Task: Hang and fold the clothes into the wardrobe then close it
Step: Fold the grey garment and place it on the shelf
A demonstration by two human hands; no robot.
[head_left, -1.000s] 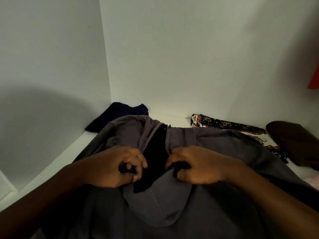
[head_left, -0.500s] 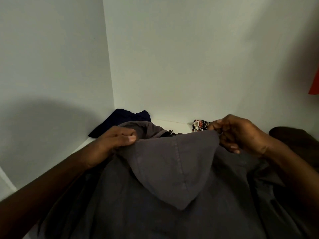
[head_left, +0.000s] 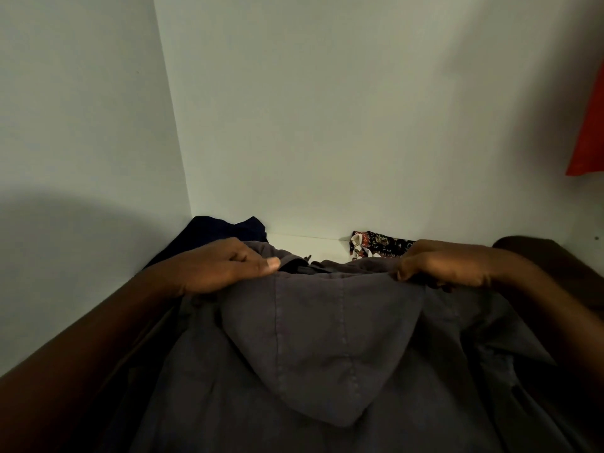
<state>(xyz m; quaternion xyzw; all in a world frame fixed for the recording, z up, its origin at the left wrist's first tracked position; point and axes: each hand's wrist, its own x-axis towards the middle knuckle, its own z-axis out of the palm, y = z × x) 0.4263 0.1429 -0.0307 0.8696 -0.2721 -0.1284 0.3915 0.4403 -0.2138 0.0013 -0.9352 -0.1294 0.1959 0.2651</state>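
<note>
A grey hooded jacket (head_left: 313,348) lies spread on the white wardrobe shelf (head_left: 304,241), its hood folded flat toward me over its back. My left hand (head_left: 222,266) pinches the hood's left upper corner between thumb and fingers. My right hand (head_left: 447,264) grips the hood's right upper corner with curled fingers. Both hands hold the hood's edge stretched wide.
A folded dark navy garment (head_left: 212,230) lies in the back left corner. A patterned red and black cloth (head_left: 379,245) sits at the back, a dark brown garment (head_left: 555,259) at the right. A red garment (head_left: 588,125) hangs at the upper right. White walls enclose the shelf.
The hands went from the jacket's collar opening to the hood's two corners, flipped the hood toward me, and have now spread it wider and flatter.
</note>
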